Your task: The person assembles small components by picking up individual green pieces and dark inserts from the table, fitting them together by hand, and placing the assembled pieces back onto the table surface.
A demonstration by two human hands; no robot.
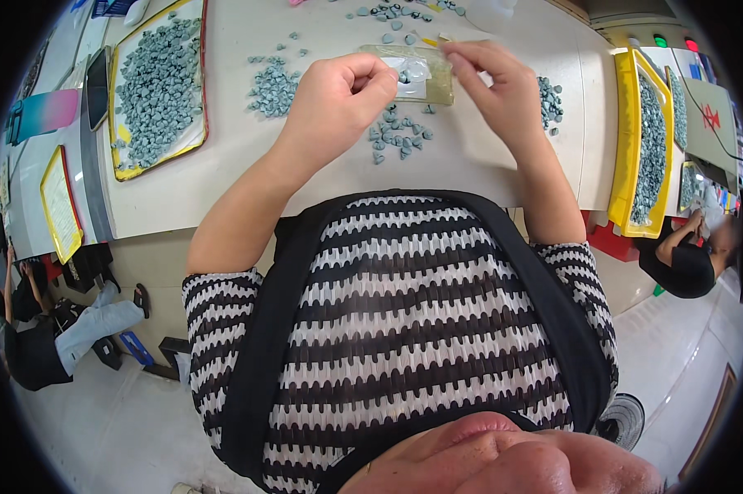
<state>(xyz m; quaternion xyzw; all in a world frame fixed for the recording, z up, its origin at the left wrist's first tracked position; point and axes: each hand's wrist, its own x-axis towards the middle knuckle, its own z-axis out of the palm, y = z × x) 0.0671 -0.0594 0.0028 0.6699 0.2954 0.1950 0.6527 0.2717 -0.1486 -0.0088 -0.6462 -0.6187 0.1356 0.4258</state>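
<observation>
Left hand (pixel 336 97): curled, fingertips pinching the left edge of a small clear bag (pixel 411 72).
Right hand (pixel 496 82): fingers bent, pinching the bag's top right corner.
Desk (pixel 223 173): grey-blue pieces (pixel 396 136) scattered below the bag.

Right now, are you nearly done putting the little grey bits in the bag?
Not nearly. A few pieces already sit in the clear bag, which both hands, left hand and right hand, hold. Loose grey pieces and a full yellow tray wait.
</observation>
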